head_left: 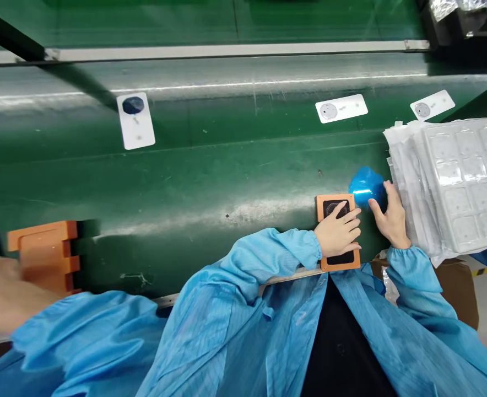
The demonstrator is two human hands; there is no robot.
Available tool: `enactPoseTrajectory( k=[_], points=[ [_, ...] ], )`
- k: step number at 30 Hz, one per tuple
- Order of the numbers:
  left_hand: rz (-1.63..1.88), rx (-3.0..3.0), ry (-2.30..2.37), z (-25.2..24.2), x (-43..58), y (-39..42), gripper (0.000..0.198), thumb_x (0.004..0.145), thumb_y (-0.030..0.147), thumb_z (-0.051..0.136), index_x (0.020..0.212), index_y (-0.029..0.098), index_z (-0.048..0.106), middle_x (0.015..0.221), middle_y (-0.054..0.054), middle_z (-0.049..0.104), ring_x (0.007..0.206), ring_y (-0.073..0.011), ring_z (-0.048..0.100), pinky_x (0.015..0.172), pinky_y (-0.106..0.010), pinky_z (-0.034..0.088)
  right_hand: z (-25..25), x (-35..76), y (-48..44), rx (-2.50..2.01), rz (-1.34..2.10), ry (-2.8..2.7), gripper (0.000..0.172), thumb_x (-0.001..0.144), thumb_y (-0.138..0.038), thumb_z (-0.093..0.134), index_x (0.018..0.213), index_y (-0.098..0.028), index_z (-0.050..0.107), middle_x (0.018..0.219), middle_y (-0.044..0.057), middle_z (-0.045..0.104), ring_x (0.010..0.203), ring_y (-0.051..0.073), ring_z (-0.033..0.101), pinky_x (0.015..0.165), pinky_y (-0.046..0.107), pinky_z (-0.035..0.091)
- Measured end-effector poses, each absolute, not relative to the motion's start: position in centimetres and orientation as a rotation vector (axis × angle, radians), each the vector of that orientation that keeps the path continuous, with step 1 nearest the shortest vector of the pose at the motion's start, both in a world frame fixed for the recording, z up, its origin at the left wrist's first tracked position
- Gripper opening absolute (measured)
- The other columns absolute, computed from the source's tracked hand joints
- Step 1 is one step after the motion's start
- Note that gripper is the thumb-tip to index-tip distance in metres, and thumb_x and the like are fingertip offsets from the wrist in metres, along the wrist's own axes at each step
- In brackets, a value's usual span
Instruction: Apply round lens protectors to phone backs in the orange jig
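My left hand (337, 231) lies across an orange frame (340, 267) near the front edge of the table, its fingers slightly spread over a dark rectangular piece (335, 207) set in the frame. Just to the right, my right hand (393, 218) is held with thumb and fingers apart. Its thumb and index fingertip are at the lower right edge of a shiny blue film piece (365, 186), which lies on the green table beyond the frame's upper right corner. Whether those fingertips press on the film is hard to tell.
A stack of clear compartment trays (458, 190) stands at the right. Three white cards, at the left (138, 129), centre right (348, 107) and far right (437, 103), lie farther back. At far left, another person's blurred hand (4, 286) is by an orange block (45, 253).
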State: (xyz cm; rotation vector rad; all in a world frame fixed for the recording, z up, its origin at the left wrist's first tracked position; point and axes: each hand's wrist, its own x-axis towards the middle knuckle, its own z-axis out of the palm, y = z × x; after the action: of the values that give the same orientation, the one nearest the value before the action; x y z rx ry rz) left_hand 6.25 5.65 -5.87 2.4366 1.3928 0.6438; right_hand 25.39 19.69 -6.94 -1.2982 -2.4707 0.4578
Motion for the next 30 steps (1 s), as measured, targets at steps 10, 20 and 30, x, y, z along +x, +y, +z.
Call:
enactPoseTrajectory(
  k=[10, 20, 30],
  points=[
    [1.06, 1.959, 1.281, -6.5, 3.1, 7.4, 0.015, 0.082, 0.027, 0.078, 0.07, 0.023, 0.071, 0.105, -0.009, 0.072, 0.128, -0.0343, 0.059, 0.129, -0.069, 0.014, -7.1, 20.2, 21.7, -0.953, 0.215, -2.849, 0.059, 0.103, -0.05, 0.048, 0.158, -0.027, 0.046, 0.172, 0.011, 0.026, 0.156, 0.037, 0.03, 0.125, 0.059, 0.028],
    [1.031, 1.514, 0.817, -0.4, 6.8, 0.4, 0.02, 0.091, 0.042, 0.073, 0.083, 0.023, 0.074, 0.111, -0.011, 0.077, 0.118, -0.028, 0.07, 0.111, -0.044, 0.053, -7.3, 23.7, 19.6, -0.868, 0.288, -2.746, 0.073, 0.101, -0.053, 0.051, 0.164, -0.021, 0.034, 0.171, 0.014, 0.029, 0.158, 0.037, 0.025, 0.126, 0.059, 0.026],
    [0.9, 0.983, 0.933, -9.7, 18.4, -3.4, 0.051, 0.105, -0.002, 0.028, 0.13, 0.026, 0.063, 0.118, -0.004, 0.079, 0.102, -0.0172, 0.078, 0.078, -0.025, 0.062, -8.0, 22.9, 20.0, -0.77, 0.382, -2.795, 0.059, 0.105, -0.049, 0.045, 0.156, -0.02, 0.049, 0.167, 0.013, 0.037, 0.157, 0.034, 0.031, 0.128, 0.056, 0.028]
  ],
)
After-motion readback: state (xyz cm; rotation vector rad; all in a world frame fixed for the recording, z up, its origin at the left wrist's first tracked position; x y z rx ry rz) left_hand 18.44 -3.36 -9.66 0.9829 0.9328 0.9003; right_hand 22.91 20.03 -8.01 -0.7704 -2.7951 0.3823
